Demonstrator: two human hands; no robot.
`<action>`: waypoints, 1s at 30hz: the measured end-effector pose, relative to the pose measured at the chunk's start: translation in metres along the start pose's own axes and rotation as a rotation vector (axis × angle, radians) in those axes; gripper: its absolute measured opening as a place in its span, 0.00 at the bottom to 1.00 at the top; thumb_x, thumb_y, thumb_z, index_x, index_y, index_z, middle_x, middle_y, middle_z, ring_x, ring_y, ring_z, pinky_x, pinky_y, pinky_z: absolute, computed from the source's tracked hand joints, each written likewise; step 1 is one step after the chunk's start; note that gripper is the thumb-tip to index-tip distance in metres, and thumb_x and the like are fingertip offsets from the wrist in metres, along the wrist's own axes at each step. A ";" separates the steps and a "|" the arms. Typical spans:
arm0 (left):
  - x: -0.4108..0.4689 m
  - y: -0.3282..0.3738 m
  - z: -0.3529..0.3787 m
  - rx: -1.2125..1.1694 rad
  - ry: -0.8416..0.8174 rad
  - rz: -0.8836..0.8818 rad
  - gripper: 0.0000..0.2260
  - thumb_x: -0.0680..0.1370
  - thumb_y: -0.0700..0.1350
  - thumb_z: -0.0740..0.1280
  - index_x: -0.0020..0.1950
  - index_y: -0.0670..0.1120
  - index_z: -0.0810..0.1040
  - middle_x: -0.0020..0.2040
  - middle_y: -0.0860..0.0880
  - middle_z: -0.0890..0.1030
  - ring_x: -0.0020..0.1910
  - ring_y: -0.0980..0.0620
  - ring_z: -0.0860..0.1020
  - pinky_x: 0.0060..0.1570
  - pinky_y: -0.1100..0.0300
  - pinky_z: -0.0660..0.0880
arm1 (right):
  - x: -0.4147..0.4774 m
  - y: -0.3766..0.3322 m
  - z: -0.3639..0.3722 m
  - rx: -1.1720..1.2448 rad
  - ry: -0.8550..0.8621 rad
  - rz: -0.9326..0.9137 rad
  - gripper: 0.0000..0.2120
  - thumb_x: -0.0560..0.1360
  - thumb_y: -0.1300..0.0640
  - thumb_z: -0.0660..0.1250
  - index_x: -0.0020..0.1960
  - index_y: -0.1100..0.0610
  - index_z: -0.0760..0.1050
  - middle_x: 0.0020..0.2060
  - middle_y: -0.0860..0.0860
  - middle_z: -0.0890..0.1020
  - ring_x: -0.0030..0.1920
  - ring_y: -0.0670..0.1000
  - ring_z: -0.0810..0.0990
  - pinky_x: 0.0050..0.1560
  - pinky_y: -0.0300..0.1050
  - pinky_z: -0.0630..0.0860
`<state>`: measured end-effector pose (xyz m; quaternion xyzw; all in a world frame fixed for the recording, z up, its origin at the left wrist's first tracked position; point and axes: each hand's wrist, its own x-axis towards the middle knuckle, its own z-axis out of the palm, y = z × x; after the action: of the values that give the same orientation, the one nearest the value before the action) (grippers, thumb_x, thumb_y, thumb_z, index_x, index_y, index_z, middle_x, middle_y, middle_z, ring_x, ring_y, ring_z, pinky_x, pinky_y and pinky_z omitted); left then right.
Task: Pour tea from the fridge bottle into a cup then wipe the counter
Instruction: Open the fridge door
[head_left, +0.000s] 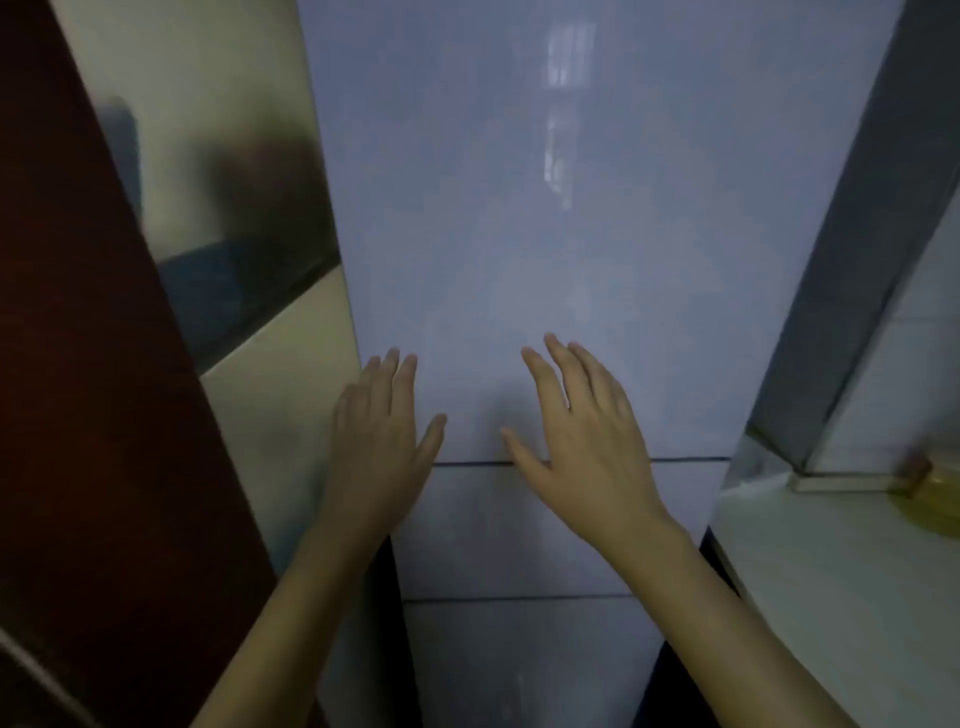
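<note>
**Fridge, closed, both hands raised before it**

Fridge (545, 234): tall, pale blue-grey, glossy; window light is mirrored in the upper door. Two dark seams are seen lower down, dividing drawer fronts. No brand, label or writing can be read. Left hand (382, 431): fingers spread, empty, placed at the door's left edge. Right hand (587, 441): spread, empty, held over the upper seam. Bench (831, 571): white, at right, adjoining the fridge.
</note>
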<state>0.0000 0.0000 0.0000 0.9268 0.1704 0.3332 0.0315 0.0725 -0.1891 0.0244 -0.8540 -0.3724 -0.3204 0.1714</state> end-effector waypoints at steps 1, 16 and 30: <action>0.009 -0.003 0.004 -0.004 0.020 0.003 0.29 0.81 0.56 0.58 0.78 0.42 0.60 0.77 0.41 0.63 0.77 0.42 0.61 0.73 0.44 0.60 | 0.011 0.003 0.005 0.015 0.004 -0.017 0.33 0.77 0.41 0.58 0.76 0.56 0.58 0.75 0.56 0.61 0.74 0.57 0.59 0.72 0.57 0.61; 0.131 -0.044 0.014 -0.210 0.291 -0.249 0.33 0.81 0.54 0.63 0.80 0.44 0.51 0.78 0.44 0.59 0.76 0.47 0.61 0.72 0.46 0.64 | 0.204 -0.016 0.051 0.027 0.233 -0.329 0.34 0.76 0.44 0.60 0.77 0.58 0.57 0.77 0.58 0.56 0.77 0.59 0.53 0.74 0.61 0.55; 0.149 -0.053 0.033 -0.799 0.195 -0.462 0.17 0.80 0.55 0.64 0.66 0.53 0.66 0.53 0.59 0.73 0.51 0.66 0.74 0.38 0.78 0.71 | 0.264 -0.057 0.074 -0.164 0.310 -0.465 0.34 0.77 0.49 0.59 0.78 0.56 0.50 0.78 0.59 0.48 0.77 0.60 0.44 0.73 0.64 0.46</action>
<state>0.1118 0.1017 0.0558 0.7442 0.2328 0.4426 0.4428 0.1978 0.0270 0.1514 -0.6975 -0.5005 -0.5068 0.0784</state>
